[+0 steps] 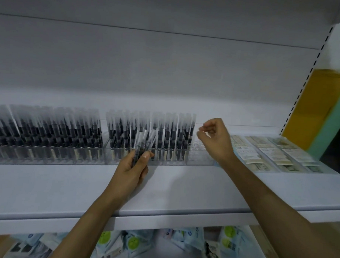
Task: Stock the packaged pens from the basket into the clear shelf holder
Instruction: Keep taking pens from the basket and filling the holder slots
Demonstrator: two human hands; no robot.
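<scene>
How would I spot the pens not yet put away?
Find the white shelf with the long clear holder of upright packaged pens. In front of its middle, the left hand grips a small bunch of pens. Unlike the standing rows, these lean, fanned out, and sit in no slot.

I have one view only: the wide-angle head camera, close to the shelf (192, 187), facing it squarely and looking slightly down, the clear holder (199, 158) on the shelf across mid-frame.

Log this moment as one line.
left hand: holds packaged pens | right hand: fingers curled, nothing seen held, by unfilled right end of clear holder
</scene>
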